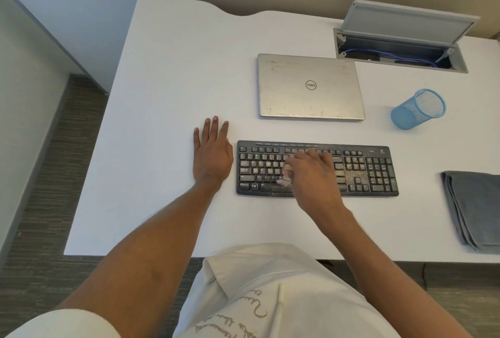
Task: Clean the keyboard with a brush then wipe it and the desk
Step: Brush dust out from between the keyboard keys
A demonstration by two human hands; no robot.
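You are mid-brushing: your right hand [311, 175] curls its fingers round the pale brush [284, 178] on the keyboard [378, 172] beneath them, your left hand [212, 153] lies straight-fingered on the desk [162, 94] just beside it, and the grit [354, 175] right of your fingers looks due the next sweep.

White desk [167, 80]: keyboard [378, 172], closed laptop [311, 86], blue mesh cup [416, 110], folded grey cloth [476, 208].

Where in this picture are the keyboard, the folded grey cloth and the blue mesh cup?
keyboard [357, 171]: head view, on the dusty keys toward its right end.
folded grey cloth [476, 208]: head view, on the middle of its top layer.
blue mesh cup [405, 116]: head view, on its outer side wall.
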